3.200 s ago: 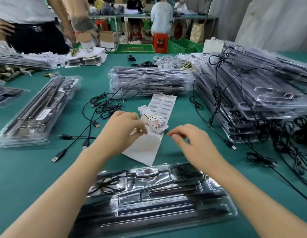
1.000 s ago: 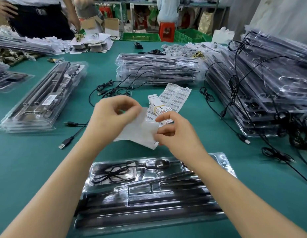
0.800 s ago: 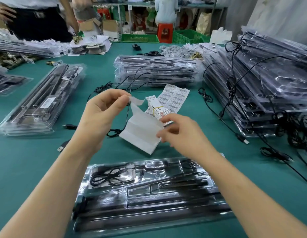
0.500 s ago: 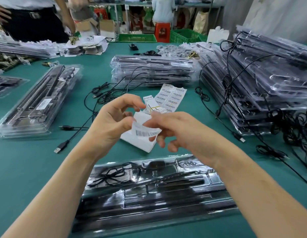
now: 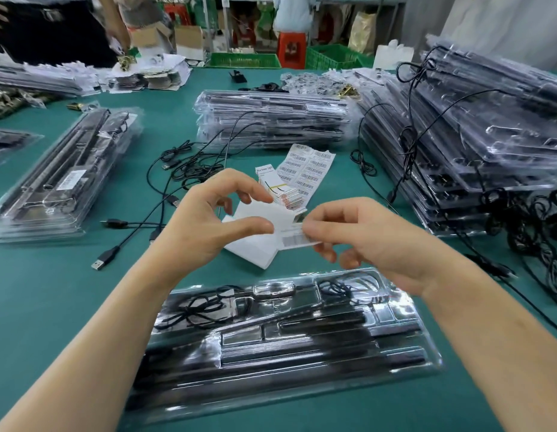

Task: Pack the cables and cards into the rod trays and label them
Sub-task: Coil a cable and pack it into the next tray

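A clear rod tray (image 5: 405,366) lies closed in front of me with black rods and coiled cables inside. Above it my left hand (image 5: 205,226) pinches a white label backing sheet (image 5: 255,247) between thumb and fingers. My right hand (image 5: 367,238) pinches a small barcode label (image 5: 297,240) at the sheet's right edge, lifted off the table. Behind the hands lie a banded bundle of cards (image 5: 288,194) and a sheet of barcode labels (image 5: 311,166).
Loose black USB cables (image 5: 177,169) sprawl left of the label sheet. Stacks of packed trays stand on the left (image 5: 62,179), in the middle (image 5: 271,120) and high on the right (image 5: 476,145), the last draped with cables. Another person (image 5: 52,29) works at the far left.
The right hand has drawn the barcode label rightward off the backing sheet, and the hands have moved slightly apart. The left hand keeps hold of the sheet.
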### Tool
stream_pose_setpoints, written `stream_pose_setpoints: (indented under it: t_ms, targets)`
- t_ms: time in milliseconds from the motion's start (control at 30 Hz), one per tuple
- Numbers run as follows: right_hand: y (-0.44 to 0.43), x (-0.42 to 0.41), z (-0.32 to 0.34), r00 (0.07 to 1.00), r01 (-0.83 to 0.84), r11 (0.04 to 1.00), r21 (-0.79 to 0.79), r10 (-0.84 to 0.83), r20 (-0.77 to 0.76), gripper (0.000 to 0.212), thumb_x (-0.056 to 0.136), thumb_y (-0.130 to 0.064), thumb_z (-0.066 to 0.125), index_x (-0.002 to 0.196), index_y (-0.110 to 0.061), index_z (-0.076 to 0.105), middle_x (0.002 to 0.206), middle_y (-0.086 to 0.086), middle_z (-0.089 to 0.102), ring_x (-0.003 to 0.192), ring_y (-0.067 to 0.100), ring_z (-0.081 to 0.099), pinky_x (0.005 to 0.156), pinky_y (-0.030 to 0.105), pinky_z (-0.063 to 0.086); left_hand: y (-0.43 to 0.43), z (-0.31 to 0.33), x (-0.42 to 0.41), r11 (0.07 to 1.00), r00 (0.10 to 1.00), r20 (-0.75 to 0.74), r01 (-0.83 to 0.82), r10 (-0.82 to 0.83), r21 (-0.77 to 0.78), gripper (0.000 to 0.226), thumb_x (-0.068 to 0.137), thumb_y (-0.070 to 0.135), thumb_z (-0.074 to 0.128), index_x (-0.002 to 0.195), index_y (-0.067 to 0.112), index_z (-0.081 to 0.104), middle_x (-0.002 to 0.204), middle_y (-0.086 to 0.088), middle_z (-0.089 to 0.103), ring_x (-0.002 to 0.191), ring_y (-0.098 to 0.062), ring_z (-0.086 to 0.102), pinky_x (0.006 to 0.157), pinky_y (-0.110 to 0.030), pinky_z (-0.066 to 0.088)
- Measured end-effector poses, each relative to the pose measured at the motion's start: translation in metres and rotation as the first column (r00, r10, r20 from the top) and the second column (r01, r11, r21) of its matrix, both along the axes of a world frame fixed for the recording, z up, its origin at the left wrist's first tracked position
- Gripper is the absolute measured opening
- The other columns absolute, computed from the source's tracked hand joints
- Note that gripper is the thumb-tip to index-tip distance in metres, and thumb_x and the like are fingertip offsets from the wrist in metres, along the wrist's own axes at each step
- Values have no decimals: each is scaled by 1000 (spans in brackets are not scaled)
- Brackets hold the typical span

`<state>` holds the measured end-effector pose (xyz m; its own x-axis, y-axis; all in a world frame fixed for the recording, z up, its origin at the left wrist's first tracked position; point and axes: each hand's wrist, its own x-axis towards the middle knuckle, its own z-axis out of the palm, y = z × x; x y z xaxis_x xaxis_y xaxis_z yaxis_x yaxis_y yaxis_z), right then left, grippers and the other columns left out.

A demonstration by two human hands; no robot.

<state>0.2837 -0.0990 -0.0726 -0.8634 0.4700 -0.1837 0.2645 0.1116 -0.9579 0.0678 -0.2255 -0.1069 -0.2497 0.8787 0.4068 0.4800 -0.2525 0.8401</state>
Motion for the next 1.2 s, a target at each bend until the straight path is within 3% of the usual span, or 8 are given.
stream_pose_setpoints:
  t_ms: [133, 233, 433, 533, 633, 867, 967, 1200]
  targets:
    - [20, 26, -7, 974, 115, 942, 316, -169, 149, 17, 94, -30, 69, 81, -22, 76, 61, -9, 64, 57, 5, 53, 57, 21, 39, -3, 7, 2, 986, 976, -179, -143, 127, -81, 20, 85, 24, 82, 101, 35, 74, 100, 18, 71, 95, -9, 64, 77, -26, 48]
    - [25, 45, -17, 923, 43, 897, 439, -204, 325, 23, 90, -43, 70, 76, -26, 75, 58, -10, 62, 52, 2, 50, 59, 26, 40, -1, 16, 26, 976, 942, -325, 6, -78, -216, 23, 92, 24, 74, 113, 34, 75, 106, 20, 73, 100, -2, 65, 82, -16, 47]
    - [19, 52, -35, 882, 24, 868, 496, -251, 398, 22, 85, -52, 72, 71, -35, 75, 60, -8, 63, 51, 0, 46, 56, 25, 39, 4, 13, 86, 903, 641, -684, 34, -348, -428, 36, 105, 40, 52, 140, 43, 56, 143, 26, 52, 128, 1, 47, 101, -29, 43]
    - [16, 51, -40, 896, 51, 864, 501, -262, 360, 29, 86, -51, 70, 74, -26, 76, 61, 4, 57, 52, 4, 40, 52, 23, 34, 2, 13, 92, 886, 579, -714, 30, -393, -462, 42, 106, 40, 49, 147, 46, 46, 152, 29, 41, 135, -2, 42, 103, -33, 44]
    - [13, 50, -45, 895, 99, 860, 500, -297, 333, 35, 86, -46, 72, 72, -15, 74, 53, -6, 46, 47, 4, 35, 45, 15, 30, 1, 12, 90, 879, 531, -746, -4, -403, -478, 43, 106, 38, 48, 148, 44, 43, 156, 27, 36, 138, -7, 43, 102, -36, 47]
    - [2, 47, -50, 878, 165, 857, 488, -353, 323, 26, 86, -42, 74, 63, -28, 74, 50, -8, 54, 44, 2, 43, 43, 15, 33, 2, 3, 92, 858, 466, -769, -41, -437, -512, 39, 105, 38, 48, 144, 37, 48, 155, 24, 36, 135, -12, 48, 97, -37, 49]
    - [-2, 45, -50, 849, 159, 813, 560, -402, 343, 24, 83, -46, 73, 64, -32, 72, 49, -14, 56, 46, 2, 47, 49, 25, 37, 4, -2, 90, 865, 448, -784, -43, -430, -500, 38, 104, 39, 50, 142, 33, 50, 151, 21, 41, 132, -14, 48, 100, -39, 46]
    - [-12, 45, -51, 808, 149, 706, 693, -490, 326, 23, 81, -53, 71, 67, -34, 66, 64, -26, 60, 55, 3, 54, 50, 24, 35, 2, -4, 90, 861, 446, -785, -60, -430, -505, 36, 106, 40, 45, 141, 33, 48, 151, 18, 37, 129, -16, 49, 98, -37, 44]
